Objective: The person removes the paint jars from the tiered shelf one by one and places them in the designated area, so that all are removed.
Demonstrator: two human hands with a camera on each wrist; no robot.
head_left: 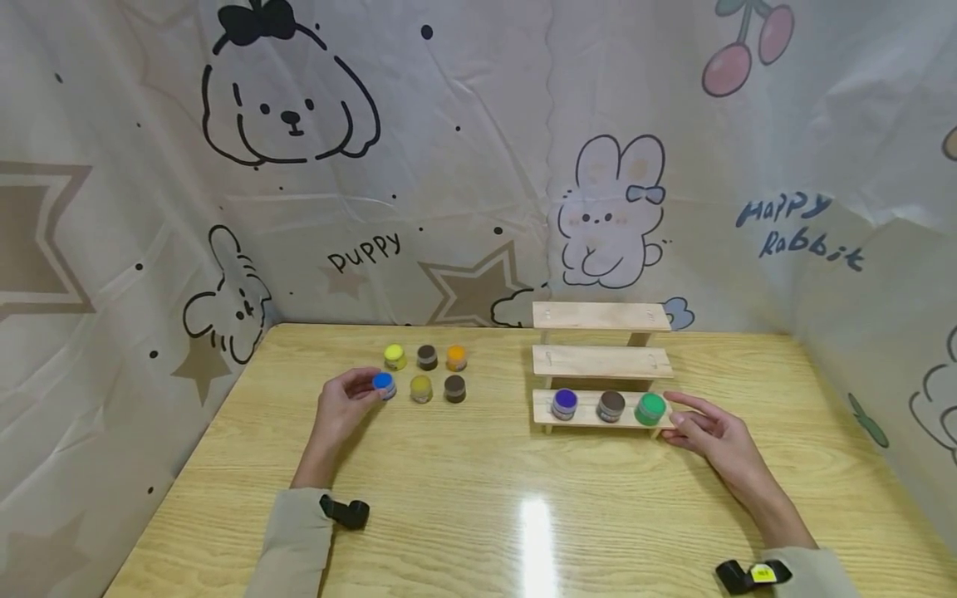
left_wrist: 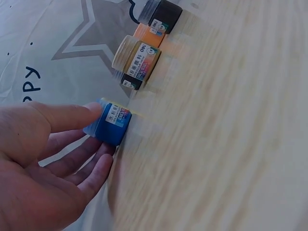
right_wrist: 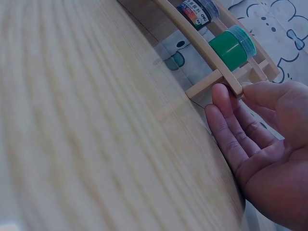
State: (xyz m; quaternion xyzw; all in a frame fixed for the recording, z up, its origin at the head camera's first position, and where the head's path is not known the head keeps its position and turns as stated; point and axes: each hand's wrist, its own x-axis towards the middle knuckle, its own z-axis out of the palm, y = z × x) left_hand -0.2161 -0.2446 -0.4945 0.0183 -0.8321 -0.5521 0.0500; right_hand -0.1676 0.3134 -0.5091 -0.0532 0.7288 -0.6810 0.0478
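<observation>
One blue paint jar (head_left: 385, 385), pinched by the left hand (head_left: 345, 403) between thumb and fingers, was at the nearer row's left end. Beside it, five yellow, orange and dark jars (head_left: 421, 389) stood on the wood-grain table (head_left: 449, 482). Rightward, purple, brown and green jars (head_left: 611, 405) lined the lowest shelf (head_left: 589, 414) of a wooden rack (head_left: 601, 314), its right end pinched between thumb and fingers by the right hand (head_left: 712, 436).

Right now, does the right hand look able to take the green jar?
Likely yes, if the right hand releases the shelf: the green jar stands close by, with nothing visible between.
</observation>
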